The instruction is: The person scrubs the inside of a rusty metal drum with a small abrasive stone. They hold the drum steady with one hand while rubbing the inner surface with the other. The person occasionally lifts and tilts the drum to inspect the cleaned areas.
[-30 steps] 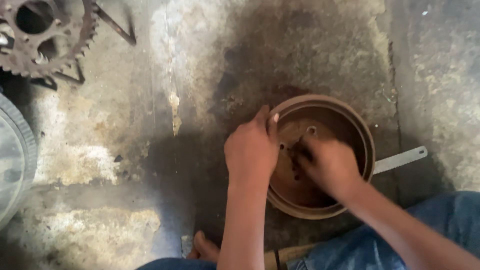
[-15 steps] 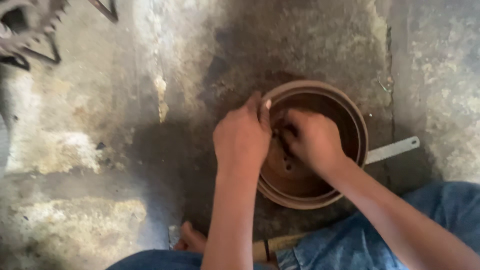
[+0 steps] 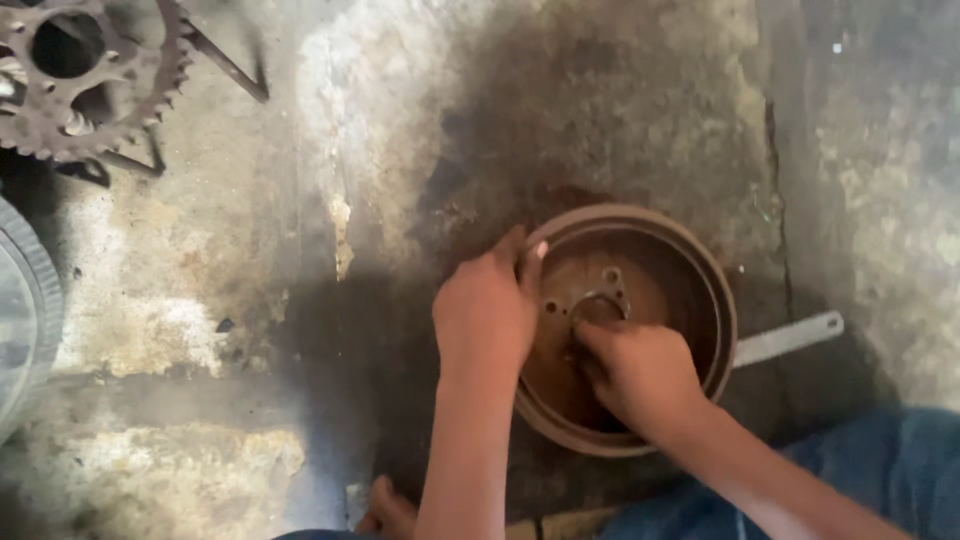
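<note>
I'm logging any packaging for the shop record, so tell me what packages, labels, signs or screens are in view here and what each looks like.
None in view: only a rusty drum under both hands, a sprocket at top left, and a grey metal strip on the concrete floor.

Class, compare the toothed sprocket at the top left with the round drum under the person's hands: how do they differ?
The sprocket is flat with teeth round its edge; the drum is a deep bowl with a smooth rim. The sprocket lies untouched; the left hand grips the drum's rim and the right hand reaches inside. The sprocket is partly cut off by the frame; the drum shows whole. Both are round, rusty brown, and lie on the concrete floor.
</note>
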